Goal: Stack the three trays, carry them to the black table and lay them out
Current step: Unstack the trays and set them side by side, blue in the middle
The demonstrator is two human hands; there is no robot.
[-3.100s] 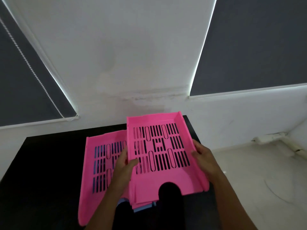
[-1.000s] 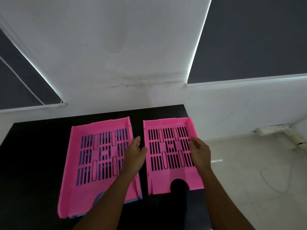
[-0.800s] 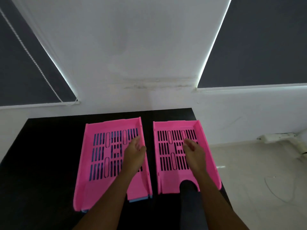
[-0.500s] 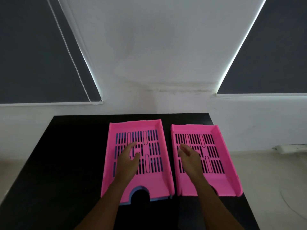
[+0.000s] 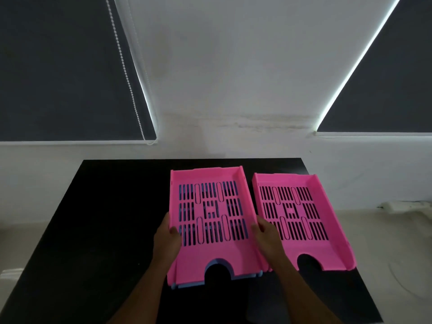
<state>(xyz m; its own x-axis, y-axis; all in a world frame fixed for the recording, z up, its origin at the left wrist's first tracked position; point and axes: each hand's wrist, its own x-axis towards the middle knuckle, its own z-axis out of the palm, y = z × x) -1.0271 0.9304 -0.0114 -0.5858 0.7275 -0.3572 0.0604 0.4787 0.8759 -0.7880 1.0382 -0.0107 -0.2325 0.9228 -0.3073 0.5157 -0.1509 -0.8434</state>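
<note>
Two pink slotted trays lie on the black table (image 5: pixel 93 218). The right pink tray (image 5: pixel 327 251) rests alone near the table's right edge. The left pink tray (image 5: pixel 205 176) sits on top of a blue tray (image 5: pixel 187 286), whose edge shows under its front and through the slots. My left hand (image 5: pixel 167 239) grips the left side wall of that pink tray, thumb inside. My right hand (image 5: pixel 267 237) grips its right side wall, in the gap between the two pink trays.
The table stands against a white wall with dark roller blinds at left and right. A bead chain (image 5: pixel 126 73) hangs by the left blind. Pale floor lies to the right, with a white power strip (image 5: pixel 402 204) by the wall.
Both hands moved from hovering over the two pink trays to the side walls of the left pink tray and closed on it. The view shifted so the table sits more central.
</note>
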